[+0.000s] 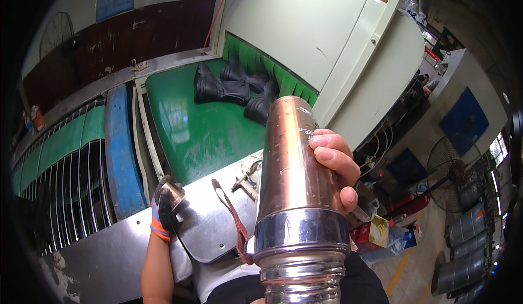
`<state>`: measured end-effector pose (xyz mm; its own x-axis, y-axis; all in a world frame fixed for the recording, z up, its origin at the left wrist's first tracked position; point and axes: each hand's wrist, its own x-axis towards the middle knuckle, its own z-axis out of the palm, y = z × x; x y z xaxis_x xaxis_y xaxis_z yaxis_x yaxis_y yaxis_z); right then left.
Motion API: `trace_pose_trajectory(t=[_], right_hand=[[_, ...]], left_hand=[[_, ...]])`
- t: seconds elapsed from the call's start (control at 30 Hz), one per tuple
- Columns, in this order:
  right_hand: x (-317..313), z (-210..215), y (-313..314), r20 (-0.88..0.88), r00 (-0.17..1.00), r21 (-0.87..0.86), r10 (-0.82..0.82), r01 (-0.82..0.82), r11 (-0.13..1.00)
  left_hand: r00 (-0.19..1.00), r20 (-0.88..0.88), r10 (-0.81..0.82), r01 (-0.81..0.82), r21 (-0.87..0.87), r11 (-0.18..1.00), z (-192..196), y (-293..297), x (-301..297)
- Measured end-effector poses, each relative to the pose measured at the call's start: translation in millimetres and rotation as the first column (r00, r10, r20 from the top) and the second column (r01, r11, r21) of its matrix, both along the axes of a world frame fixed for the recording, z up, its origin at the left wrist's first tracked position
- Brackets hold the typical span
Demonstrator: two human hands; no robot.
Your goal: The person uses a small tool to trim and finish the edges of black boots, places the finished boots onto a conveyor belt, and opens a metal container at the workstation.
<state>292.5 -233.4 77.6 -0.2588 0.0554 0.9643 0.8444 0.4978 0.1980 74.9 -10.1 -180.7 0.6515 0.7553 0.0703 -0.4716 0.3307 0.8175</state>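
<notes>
Close in front of me, my right hand (338, 165) is wrapped round a copper-coloured thermos flask (297, 167). The flask is raised, with its silver collar and threaded neck pointing down toward me and its base away. No cap sits on the threads that show. A brown strap (234, 222) hangs beside the collar. Lower left, over the metal ledge, my left hand (164, 203) wears a dark glove with an orange and blue cuff. Its fingers are closed round a small shiny metal cap (175, 195).
Black boots (220, 88) lie on a green conveyor belt (201, 140), by a green strip curtain (297, 80) under a pale machine housing (283, 20). A metal caliper-like tool (248, 179) rests on the metal ledge (125, 244). At right are a standing fan (452, 157) and grey cylinders (466, 249).
</notes>
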Motion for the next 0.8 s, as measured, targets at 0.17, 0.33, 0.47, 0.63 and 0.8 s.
trace_pose_trajectory(t=[0.17,0.33,0.47,0.63,0.8], right_hand=[[5,15,2,0.052,0.998,0.073,-0.020,0.016,0.997],[7,32,-4,0.098,0.992,0.106,-0.073,0.062,0.992],[2,39,-8,0.067,0.990,0.118,-0.126,0.118,0.986],[7,41,-6,0.092,0.991,0.172,-0.092,0.075,0.982],[11,48,-18,0.081,0.993,0.089,-0.090,0.083,0.993]], left_hand=[[0.999,-0.019,0.028,-0.026,0.062,0.998,15,-7,1],[0.999,-0.032,0.016,-0.014,0.053,0.999,15,-9,2],[0.999,-0.028,0.035,-0.034,0.009,0.999,19,-14,2],[0.997,-0.048,0.064,-0.062,0.033,0.998,20,-14,1],[1.000,0.024,0.004,-0.004,0.008,1.000,2,-5,2]])
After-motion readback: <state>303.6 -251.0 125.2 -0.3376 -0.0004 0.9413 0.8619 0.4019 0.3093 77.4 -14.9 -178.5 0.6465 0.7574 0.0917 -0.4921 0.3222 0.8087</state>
